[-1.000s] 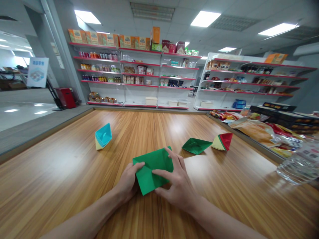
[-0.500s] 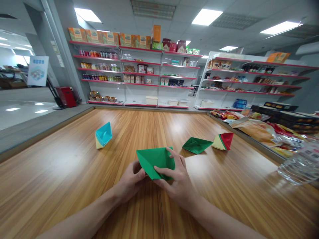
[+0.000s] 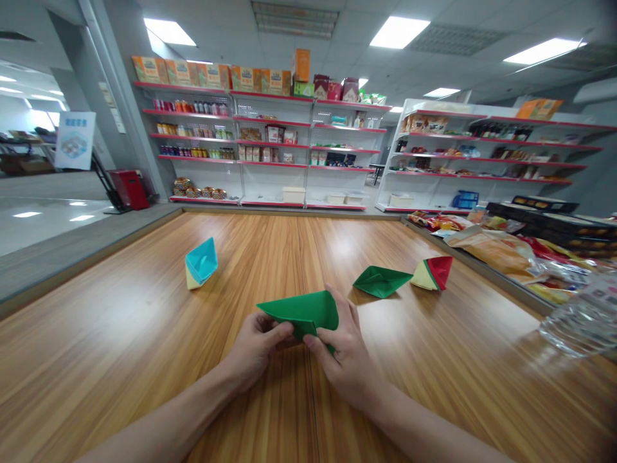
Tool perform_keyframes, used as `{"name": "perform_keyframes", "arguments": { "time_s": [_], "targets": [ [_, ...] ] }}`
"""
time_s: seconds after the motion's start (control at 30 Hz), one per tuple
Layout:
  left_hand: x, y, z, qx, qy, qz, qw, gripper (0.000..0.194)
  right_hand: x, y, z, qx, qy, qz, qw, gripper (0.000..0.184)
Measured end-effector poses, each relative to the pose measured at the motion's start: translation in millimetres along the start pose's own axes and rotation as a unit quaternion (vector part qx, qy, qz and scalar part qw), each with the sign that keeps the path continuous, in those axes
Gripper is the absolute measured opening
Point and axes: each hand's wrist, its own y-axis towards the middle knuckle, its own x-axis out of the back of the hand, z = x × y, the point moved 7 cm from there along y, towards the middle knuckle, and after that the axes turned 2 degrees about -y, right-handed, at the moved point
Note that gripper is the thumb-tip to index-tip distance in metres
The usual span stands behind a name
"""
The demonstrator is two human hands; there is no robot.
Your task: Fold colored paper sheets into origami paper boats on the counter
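A folded sheet of green paper (image 3: 301, 310) is lifted just above the wooden table (image 3: 120, 347), its near edge tipped up toward me. My left hand (image 3: 258, 347) pinches the paper's lower left part with thumb and fingers. My right hand (image 3: 344, 357) grips the lower right part, thumb in front and fingers behind the sheet.
Three finished paper boats rest farther back: a blue and yellow one (image 3: 200, 263) at the left, a green one (image 3: 380, 281) and a red and yellow one (image 3: 432, 272) at the right. Snack packets (image 3: 501, 251) and a clear plastic bottle (image 3: 576, 325) crowd the right edge. Stocked shelves (image 3: 270, 148) line the back.
The green paper went from lying flat under both hands to being raised off the table and tipped nearly edge-on. Both hands shifted from pressing it down to pinching its lower edge.
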Motion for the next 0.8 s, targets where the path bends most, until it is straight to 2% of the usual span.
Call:
{"name": "perform_keyframes", "arguments": {
  "time_s": [0.27, 0.5, 0.63, 0.8],
  "targets": [
    [0.8, -0.5, 0.9, 0.014, 0.011, -0.019, 1.000, 0.021, -8.6, -3.5, -8.1, -0.053, 0.040, 0.027, 0.997, 0.037],
    [4.7, 0.4, 2.4, 0.022, 0.030, -0.051, 0.998, 0.026, -12.0, -2.2, -14.4, -0.078, 0.091, 0.037, 0.992, 0.036],
    [6.3, -0.2, 1.7, 0.018, 0.041, -0.074, 0.996, 0.026, -12.8, -2.1, -17.5, -0.083, 0.097, 0.034, 0.991, 0.035],
    [5.8, -2.3, 4.5, 0.031, 0.045, -0.068, 0.996, 0.025, -14.5, -2.5, -22.3, -0.097, 0.108, 0.016, 0.989, 0.030]
  ]
}}
